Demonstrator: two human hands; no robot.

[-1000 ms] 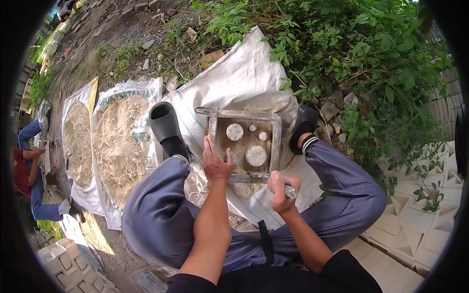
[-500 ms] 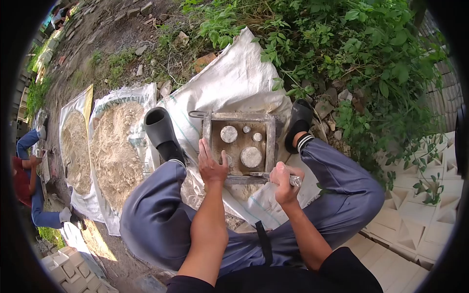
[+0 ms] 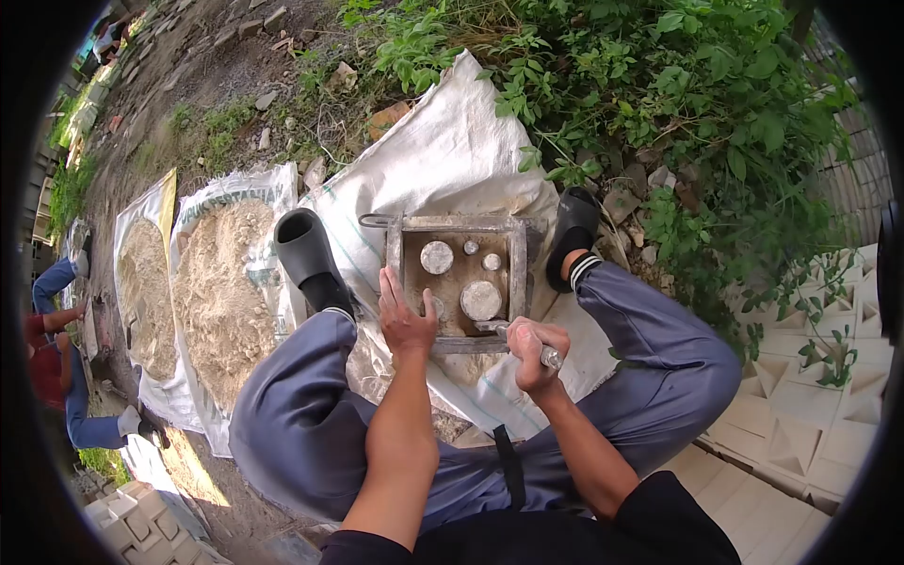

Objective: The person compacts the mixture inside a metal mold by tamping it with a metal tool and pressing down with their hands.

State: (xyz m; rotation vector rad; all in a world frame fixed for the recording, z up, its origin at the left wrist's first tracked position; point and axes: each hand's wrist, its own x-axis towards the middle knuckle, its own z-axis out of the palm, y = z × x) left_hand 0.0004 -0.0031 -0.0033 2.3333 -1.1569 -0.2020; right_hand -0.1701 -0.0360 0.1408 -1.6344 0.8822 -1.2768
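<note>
got right grip (image 3: 539, 351) wrapped round metal tool (image 3: 552, 358), just nudged deeper into frame (image 3: 461, 225), so working nearer big disc (image 3: 481, 300); with left grip (image 3: 409, 328) spread at frame's left.

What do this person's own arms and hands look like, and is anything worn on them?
Short, plain black sleeves cover the upper arms; below them, both forearms are bare. The left hand and right hand have no gloves. No watch or bracelet shows at either wrist, and I can't make out any ring on the fingers.
</note>
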